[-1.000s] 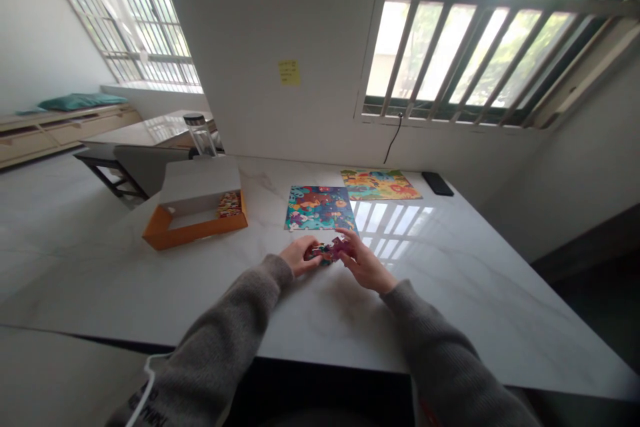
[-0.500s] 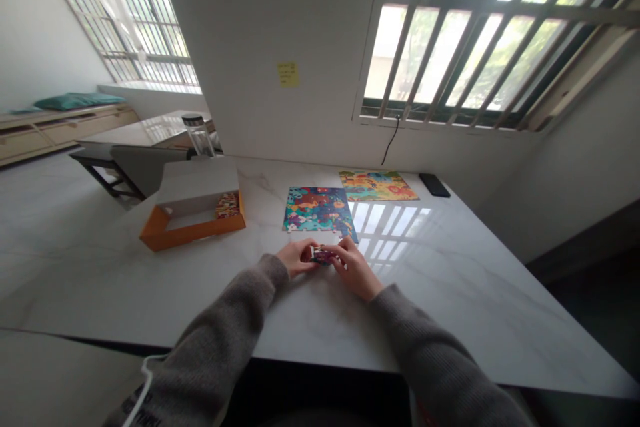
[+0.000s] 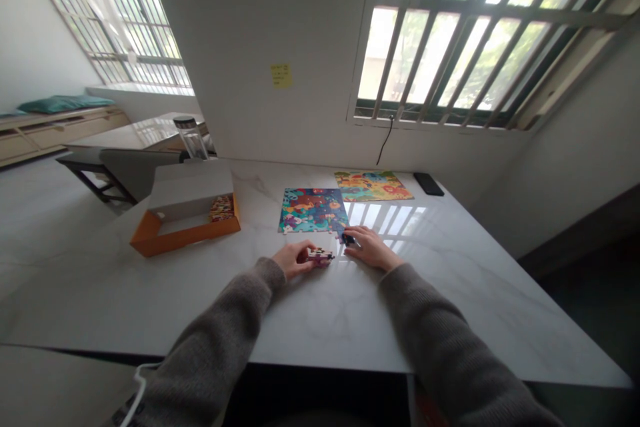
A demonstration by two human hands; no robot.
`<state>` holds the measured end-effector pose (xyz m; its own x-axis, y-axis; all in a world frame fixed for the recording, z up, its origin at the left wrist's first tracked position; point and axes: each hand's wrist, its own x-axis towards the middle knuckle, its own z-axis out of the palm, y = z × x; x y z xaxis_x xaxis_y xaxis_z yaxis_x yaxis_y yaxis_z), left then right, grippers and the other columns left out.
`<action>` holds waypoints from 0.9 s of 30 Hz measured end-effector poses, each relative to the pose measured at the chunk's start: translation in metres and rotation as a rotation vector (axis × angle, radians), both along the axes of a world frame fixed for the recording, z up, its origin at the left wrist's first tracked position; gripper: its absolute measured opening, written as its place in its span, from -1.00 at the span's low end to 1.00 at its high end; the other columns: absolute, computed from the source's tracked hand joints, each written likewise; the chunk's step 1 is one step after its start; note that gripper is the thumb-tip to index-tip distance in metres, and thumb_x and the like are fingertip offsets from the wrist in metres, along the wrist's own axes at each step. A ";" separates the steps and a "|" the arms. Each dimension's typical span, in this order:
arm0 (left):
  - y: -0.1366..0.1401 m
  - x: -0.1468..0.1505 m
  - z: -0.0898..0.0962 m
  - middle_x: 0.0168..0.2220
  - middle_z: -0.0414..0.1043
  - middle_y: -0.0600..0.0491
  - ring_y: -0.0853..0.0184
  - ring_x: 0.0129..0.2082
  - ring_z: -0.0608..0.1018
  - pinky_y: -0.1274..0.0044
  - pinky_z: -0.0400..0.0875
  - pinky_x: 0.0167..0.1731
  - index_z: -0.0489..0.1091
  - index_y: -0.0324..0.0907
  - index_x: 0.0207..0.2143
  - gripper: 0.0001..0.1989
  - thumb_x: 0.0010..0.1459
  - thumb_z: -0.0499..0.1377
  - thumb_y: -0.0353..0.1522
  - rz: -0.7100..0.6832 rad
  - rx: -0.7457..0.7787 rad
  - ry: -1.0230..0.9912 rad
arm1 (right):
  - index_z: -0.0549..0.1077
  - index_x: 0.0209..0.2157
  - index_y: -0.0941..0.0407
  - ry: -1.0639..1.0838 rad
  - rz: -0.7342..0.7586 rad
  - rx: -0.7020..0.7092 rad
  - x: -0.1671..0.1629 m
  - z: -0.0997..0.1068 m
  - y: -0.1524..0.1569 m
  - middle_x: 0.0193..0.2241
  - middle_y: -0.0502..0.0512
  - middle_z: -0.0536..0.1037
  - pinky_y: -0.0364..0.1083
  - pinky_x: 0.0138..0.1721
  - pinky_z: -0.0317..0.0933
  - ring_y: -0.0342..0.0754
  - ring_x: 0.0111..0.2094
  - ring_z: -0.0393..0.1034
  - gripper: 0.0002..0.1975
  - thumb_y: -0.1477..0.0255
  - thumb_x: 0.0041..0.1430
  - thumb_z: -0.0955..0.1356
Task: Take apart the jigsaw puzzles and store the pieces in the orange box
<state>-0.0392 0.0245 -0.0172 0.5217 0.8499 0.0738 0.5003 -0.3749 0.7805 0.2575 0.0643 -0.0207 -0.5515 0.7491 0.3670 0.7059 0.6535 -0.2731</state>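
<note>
My left hand (image 3: 296, 260) is closed on a small stack of jigsaw pieces (image 3: 321, 257), held low over the white marbled table. Between the thumb and fingers of my right hand (image 3: 371, 248) is a dark jigsaw piece (image 3: 348, 239), at the lower right corner of the partly assembled blue jigsaw puzzle (image 3: 314, 208). Whether that piece touches its neighbours I cannot tell. The puzzle's lower edge shows open tabs and notches. Just behind it on the right lies a yellow and orange jigsaw puzzle (image 3: 375, 185).
An orange box (image 3: 187, 235) with its lid raised stands to the left, more jigsaw pieces (image 3: 222, 207) at its right end. A black phone (image 3: 429, 184) lies at the back right. A glass jar (image 3: 191, 139) stands beyond the box, and a yellow note (image 3: 281, 76) sticks to the wall.
My right hand has moved away from the stack, up and to the right, with a dark jigsaw piece. My left hand keeps the stack. The view has shifted slightly.
</note>
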 end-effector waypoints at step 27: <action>-0.001 0.001 0.002 -0.59 0.13 0.25 0.44 -0.57 0.23 0.57 0.10 -0.50 0.35 -0.20 -0.14 -0.70 0.08 0.18 -0.26 -0.002 0.030 0.027 | 0.39 -0.21 0.11 0.002 -0.150 -0.020 -0.030 0.016 0.023 -0.29 0.12 0.54 -0.14 -0.27 0.19 -0.03 -0.27 0.43 -0.89 0.42 0.34 0.25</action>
